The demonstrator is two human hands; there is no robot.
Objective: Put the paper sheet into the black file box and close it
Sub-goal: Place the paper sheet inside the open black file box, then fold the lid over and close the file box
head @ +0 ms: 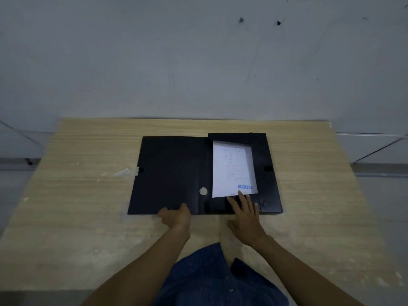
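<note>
The black file box (172, 173) lies open on the wooden table, its lid flat to the left and its tray part to the right. A white paper sheet (231, 168) with a blue "REJECTED" stamp rests inside the right part, slightly askew. My right hand (245, 217) has its fingers spread, the fingertips touching the sheet's near edge. My left hand (176, 217) grips the near edge of the open lid, thumb on top.
The light wooden table (88, 195) stands against a grey wall (198, 62). A round white button (203, 191) sits on the box's spine. A small black clasp tab (268, 168) is on the box's right edge. Grey floor shows on both sides.
</note>
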